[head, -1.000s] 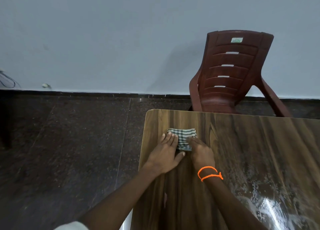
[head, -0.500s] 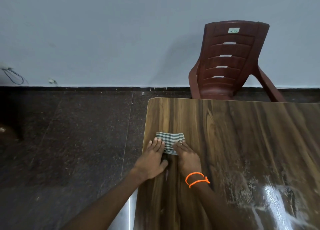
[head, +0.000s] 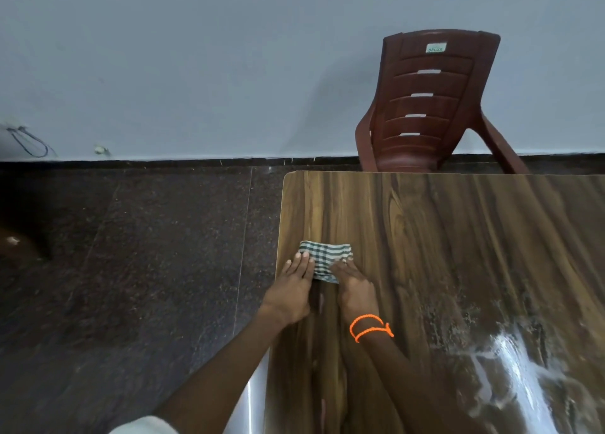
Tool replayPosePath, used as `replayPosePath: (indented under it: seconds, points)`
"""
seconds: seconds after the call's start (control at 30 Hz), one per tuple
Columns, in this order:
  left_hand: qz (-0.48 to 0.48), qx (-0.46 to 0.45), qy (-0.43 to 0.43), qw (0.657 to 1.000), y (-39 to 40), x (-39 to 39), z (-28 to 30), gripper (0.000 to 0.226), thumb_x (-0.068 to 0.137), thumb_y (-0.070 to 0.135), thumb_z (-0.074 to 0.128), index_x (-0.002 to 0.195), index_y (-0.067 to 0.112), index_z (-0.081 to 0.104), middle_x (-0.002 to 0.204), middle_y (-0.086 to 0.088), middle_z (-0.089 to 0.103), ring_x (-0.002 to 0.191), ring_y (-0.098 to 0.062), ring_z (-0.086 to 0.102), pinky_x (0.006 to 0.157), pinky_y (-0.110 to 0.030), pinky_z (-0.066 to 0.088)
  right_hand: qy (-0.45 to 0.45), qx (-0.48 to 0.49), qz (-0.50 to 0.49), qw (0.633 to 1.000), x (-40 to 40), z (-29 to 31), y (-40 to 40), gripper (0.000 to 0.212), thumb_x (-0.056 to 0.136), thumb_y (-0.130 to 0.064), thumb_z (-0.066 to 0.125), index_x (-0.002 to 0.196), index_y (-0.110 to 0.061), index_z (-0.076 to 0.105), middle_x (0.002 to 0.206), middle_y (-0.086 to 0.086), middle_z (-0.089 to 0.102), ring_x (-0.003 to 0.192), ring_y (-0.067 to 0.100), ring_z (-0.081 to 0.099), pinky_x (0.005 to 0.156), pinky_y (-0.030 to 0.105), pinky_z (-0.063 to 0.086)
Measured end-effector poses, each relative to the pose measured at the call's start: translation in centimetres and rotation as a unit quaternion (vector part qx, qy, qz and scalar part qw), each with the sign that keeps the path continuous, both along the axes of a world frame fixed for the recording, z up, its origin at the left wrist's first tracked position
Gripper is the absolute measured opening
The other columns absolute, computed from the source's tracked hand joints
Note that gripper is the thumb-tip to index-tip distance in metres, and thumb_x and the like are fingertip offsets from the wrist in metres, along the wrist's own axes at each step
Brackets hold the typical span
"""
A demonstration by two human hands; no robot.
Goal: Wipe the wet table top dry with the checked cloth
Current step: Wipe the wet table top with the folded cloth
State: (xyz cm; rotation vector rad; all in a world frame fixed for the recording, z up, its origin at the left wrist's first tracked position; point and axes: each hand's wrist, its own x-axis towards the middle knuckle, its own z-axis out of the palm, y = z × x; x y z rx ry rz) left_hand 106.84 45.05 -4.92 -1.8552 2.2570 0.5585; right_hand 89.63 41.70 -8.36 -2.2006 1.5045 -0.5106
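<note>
Two hands [head: 322, 289] flat, folded checked cloth [head: 324, 261], woodgrain table top [head: 458, 237]

Single head-worn view looks forward and down, fairly near the table [head: 425, 237]

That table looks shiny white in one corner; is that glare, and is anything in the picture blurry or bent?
In the head view, yes: light glares off the wet patch on the table top, smearing it white. The wide lens bows the chair and skirting line. The left hand, right hand and checked cloth look fairly sharp; the frame's edges are softer.
</note>
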Motion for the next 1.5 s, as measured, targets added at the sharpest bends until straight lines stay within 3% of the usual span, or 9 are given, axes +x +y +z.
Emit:
replayPosePath:
  seconds: [0.27, 0.47, 0.57, 0.8, 0.97, 1.07, 1.27, 1.5]
  points:
    - [-0.045, 0.025, -0.047, 0.998, 8.4, -2.6, 0.0, 0.077, 0.098, 0.026, 0.042, 0.156, 0.001, -0.003, 0.164, -0.020, -0.009, 0.151, -0.032, -0.011, 0.123, -0.042, -0.006, -0.005, 0.024, 0.011, 1.000, -3.9, -0.3, 8.2, 0.065, 0.064, 0.016, 0.061, 0.119, -0.018, 0.066, 0.125, -0.003, 0.062, 0.126, 0.018, 0.049, 0.095, 0.031, 0.048]
    - [-0.032, 0.007, -0.025, 0.999, 8.3, -5.1, 0.5, 0.072, 0.097, 0.006, 0.038, 0.156, 0.001, -0.004, 0.164, -0.018, -0.011, 0.151, -0.030, -0.012, 0.123, -0.042, -0.006, -0.079, 0.031, -0.090, 0.992, -5.4, 0.0, 7.6, 0.059, 0.065, 0.019, 0.057, 0.114, -0.012, 0.069, 0.121, 0.006, 0.065, 0.118, 0.020, 0.056, 0.103, 0.022, 0.037]
    - [-0.036, -0.011, -0.037, 0.999, 8.0, -4.3, 0.3, 0.068, 0.098, 0.002, 0.032, 0.156, 0.002, -0.004, 0.164, -0.017, -0.011, 0.152, -0.028, -0.011, 0.123, -0.042, -0.006, -0.071, 0.036, -0.109, 0.991, -3.8, 0.1, 7.5, 0.054, 0.068, 0.017, 0.057, 0.113, -0.010, 0.069, 0.121, 0.009, 0.065, 0.119, 0.025, 0.055, 0.101, 0.027, 0.040]
    - [-0.017, -0.017, -0.040, 0.999, 12.5, -2.2, -0.1, 0.059, 0.102, 0.003, 0.022, 0.156, 0.004, -0.002, 0.165, -0.016, -0.008, 0.152, -0.027, -0.009, 0.123, -0.038, -0.008, -0.025, 0.059, -0.017, 0.998, -2.2, -0.1, 11.8, 0.051, 0.069, 0.016, 0.058, 0.111, -0.010, 0.069, 0.120, 0.007, 0.065, 0.120, 0.032, 0.055, 0.086, 0.044, 0.054]
    - [-0.004, -0.006, -0.032, 0.999, 18.2, -3.9, 0.2, 0.059, 0.103, 0.005, 0.022, 0.156, 0.005, -0.004, 0.165, -0.014, -0.009, 0.152, -0.026, -0.011, 0.118, -0.035, -0.017, 0.007, 0.056, 0.044, 0.997, -4.8, 0.9, 16.9, 0.055, 0.067, 0.015, 0.062, 0.113, -0.015, 0.067, 0.123, 0.001, 0.064, 0.122, 0.027, 0.053, 0.084, 0.038, 0.054]
    - [0.000, 0.000, -0.026, 1.000, 19.9, -6.2, 0.2, 0.060, 0.103, 0.006, 0.023, 0.156, 0.003, -0.004, 0.165, -0.015, -0.009, 0.151, -0.027, -0.012, 0.121, -0.037, -0.014, 0.033, 0.058, 0.074, 0.995, -7.5, 1.2, 17.7, 0.055, 0.070, 0.010, 0.058, 0.117, -0.017, 0.065, 0.127, 0.001, 0.061, 0.125, 0.025, 0.051, 0.086, 0.038, 0.054]
    - [0.054, 0.000, 0.018, 0.998, 17.9, -7.8, -0.1, 0.067, 0.097, 0.003, 0.036, 0.157, 0.004, 0.005, 0.166, -0.014, -0.001, 0.153, -0.026, -0.005, 0.124, -0.040, -0.002, 0.009, 0.069, 0.001, 0.998, -7.3, 1.5, 16.4, 0.048, 0.069, 0.015, 0.060, 0.106, -0.012, 0.070, 0.118, 0.006, 0.067, 0.118, 0.032, 0.056, 0.086, 0.041, 0.054]
    - [0.061, -0.024, 0.045, 0.997, 21.6, -5.1, -0.3, 0.073, 0.093, 0.001, 0.040, 0.157, 0.004, 0.006, 0.165, -0.013, -0.003, 0.152, -0.026, -0.007, 0.122, -0.034, -0.012, 0.019, 0.068, 0.025, 0.997, -4.8, 1.1, 19.9, 0.047, 0.074, 0.006, 0.052, 0.113, -0.014, 0.068, 0.122, 0.004, 0.064, 0.122, 0.031, 0.053, 0.085, 0.037, 0.053]
